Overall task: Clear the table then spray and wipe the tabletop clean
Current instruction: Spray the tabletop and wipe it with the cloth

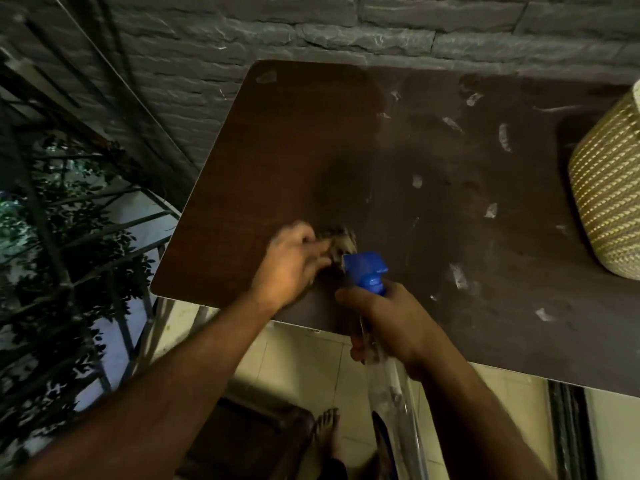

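The left hand (pixel 294 261) is on the dark brown worktop (pixel 277 150) near its near edge, fingers curled around a crumpled cloth (pixel 341 239) that lies against the surface; the hand and cloth are blurred, so the exact hold is hard to read. Just right of it, the right hand (pixel 388 323) grips the neck of a clear spray bottle (pixel 391 386), fingers wrapped round it below the blue trigger head (pixel 367 270). The head sits over the worktop's near edge with the nozzle pointing far and left toward the cloth, while the bottle's body slants down toward the viewer, off the worktop and above the floor.

The left part of the worktop looks even and dark. The right part shows pale smears and streaks (pixel 504 136) scattered over it. At the far right edge a woven basket (pixel 606 188), cream and tan, stands on the worktop, partly out of view.

Behind the worktop is a grey stone-brick wall (pixel 242 26). To the left are metal bars (pixel 114 237) with leaves (pixel 41 188) behind them. Below the near edge lie pale floor tiles (pixel 298 355) and a bare foot (pixel 327 431).
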Demonstrator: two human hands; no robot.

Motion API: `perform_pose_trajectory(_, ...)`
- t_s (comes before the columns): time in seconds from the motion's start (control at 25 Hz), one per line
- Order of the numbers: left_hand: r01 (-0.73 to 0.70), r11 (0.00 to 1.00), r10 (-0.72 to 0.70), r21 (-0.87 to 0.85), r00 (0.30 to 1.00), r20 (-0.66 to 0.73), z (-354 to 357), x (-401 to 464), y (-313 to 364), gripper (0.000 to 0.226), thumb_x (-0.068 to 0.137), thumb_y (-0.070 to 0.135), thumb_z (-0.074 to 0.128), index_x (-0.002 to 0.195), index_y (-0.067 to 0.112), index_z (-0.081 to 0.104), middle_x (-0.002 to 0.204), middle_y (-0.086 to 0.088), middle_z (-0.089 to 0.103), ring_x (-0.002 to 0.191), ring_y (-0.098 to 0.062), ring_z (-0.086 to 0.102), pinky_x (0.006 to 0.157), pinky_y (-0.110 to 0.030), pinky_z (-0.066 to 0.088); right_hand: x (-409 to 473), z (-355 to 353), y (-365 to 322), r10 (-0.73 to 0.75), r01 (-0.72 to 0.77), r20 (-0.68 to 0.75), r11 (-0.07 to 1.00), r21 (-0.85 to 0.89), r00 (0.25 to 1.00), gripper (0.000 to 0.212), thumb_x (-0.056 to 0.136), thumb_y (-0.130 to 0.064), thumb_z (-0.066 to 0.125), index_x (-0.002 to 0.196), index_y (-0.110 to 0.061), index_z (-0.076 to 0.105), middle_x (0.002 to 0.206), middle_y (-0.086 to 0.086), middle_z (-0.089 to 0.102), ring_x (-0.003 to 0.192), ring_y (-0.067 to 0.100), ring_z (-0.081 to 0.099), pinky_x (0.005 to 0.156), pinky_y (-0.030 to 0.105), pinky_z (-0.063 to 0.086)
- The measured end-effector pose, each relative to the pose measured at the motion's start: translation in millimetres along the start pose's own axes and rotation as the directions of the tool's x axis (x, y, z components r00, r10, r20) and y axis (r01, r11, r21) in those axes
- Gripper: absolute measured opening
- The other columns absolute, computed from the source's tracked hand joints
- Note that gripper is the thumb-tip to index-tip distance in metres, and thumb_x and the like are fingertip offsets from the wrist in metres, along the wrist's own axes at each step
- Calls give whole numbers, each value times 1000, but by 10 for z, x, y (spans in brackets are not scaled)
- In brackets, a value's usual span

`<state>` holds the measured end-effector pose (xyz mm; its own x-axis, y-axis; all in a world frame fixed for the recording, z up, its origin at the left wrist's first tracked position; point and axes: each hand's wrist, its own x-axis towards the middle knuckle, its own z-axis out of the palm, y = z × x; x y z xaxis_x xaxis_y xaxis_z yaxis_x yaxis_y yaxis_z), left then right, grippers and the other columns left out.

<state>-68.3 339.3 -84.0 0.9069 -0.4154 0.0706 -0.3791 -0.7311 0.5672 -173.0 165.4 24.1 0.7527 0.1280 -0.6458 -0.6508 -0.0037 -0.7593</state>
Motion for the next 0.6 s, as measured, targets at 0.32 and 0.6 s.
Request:
perform_pose_trajectory(0.32, 136, 960, -103, 246, 985, -141, -220, 41, -324, 31, 87, 23, 66, 117, 13, 67, 101, -10, 53, 93, -29, 53, 80, -37, 46, -123, -124, 71, 12, -12, 11, 999, -47, 1000, 22, 87, -26, 63, 99, -8, 56, 60, 12, 59, 45, 20, 57, 44, 27, 49)
perform_pose_trajectory(0.6, -122, 979, 104, 163, 988, 115, 74, -981, 223, 32, 84, 31, 65, 116, 29, 62, 100, 3, 48, 91, -17, 48, 74, -30, 42, -168, -132, 90, -6, 10, 49, 996, -84, 999, 20, 87, -28, 62, 94, -9, 59, 58, 9, 59, 47, 21, 57, 53, 34, 51)
